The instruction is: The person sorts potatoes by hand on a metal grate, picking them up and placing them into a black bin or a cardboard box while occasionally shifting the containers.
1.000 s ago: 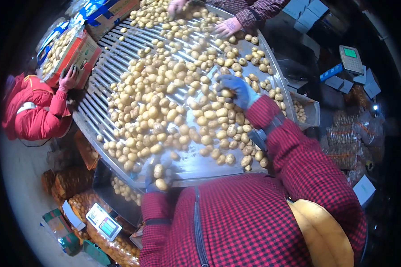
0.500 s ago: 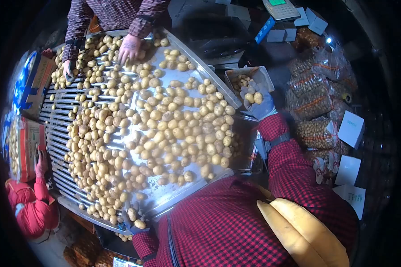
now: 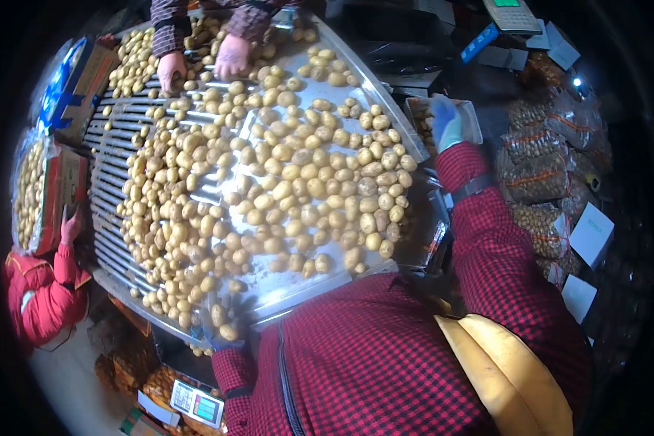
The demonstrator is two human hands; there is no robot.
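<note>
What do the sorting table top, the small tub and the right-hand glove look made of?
The sorting table top looks like bare sheet metal, likely steel: it shines and mirrors light. The small tub seems pale grey plastic, matte and thin-walled. The glove on the right hand is dull blue, probably coated fabric; weave too small to tell.

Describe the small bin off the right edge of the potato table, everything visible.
The bin is a small, pale grey, open-topped rectangular tub with a thin rim, plastic by the look. It sits upright just beyond the right edge of the metal table. A few potatoes lie inside. The right hand, in a blue glove, is over it and hides most of the inside. Whether it touches the bin cannot be told.
</note>
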